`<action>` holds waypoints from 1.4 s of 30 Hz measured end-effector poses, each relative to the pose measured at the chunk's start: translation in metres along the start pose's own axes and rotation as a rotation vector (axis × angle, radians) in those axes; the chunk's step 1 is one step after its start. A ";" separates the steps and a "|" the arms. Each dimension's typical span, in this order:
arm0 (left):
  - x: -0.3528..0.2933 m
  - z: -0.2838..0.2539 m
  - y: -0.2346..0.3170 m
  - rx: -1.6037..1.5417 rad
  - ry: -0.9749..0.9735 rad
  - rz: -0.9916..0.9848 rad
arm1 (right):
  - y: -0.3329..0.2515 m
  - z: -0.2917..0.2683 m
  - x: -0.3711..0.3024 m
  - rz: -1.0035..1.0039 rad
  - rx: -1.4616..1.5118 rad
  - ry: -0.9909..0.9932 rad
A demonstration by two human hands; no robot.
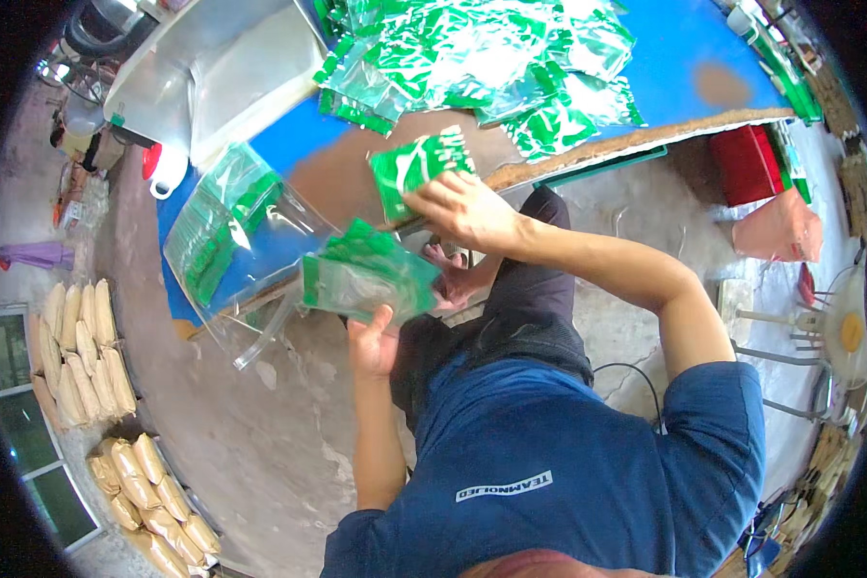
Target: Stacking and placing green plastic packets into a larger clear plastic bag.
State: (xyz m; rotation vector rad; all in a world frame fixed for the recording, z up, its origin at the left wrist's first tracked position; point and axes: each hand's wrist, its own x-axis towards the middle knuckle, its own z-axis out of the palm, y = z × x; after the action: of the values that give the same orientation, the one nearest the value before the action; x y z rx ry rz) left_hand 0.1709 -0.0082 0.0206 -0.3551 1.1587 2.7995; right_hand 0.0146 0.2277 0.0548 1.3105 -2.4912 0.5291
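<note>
My left hand grips a fanned stack of flat green-and-clear plastic packets near the table's front edge, thumb on top. The stack is slightly blurred. My right hand has its fingers closed on the near edge of a green packet with white marks, over the brown worn patch of the blue table. Its thumb is mostly hidden. Left of both hands lies a large clear plastic bag with a row of green packets inside, its mouth overhanging the table edge.
A wide heap of green packets covers the far table. At the far left are a metal tray and a white-and-red roll. Stacked filled bags line the left floor. A red bin and a fan stand right.
</note>
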 end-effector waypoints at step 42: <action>0.023 0.052 0.011 0.076 0.095 0.024 | 0.037 -0.080 -0.037 0.232 -0.066 -0.050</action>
State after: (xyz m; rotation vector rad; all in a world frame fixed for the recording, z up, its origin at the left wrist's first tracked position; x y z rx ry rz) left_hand 0.1374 0.0210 0.0582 -0.4748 1.2928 2.7771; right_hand 0.0105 0.3093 0.1039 1.0290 -2.6958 0.4638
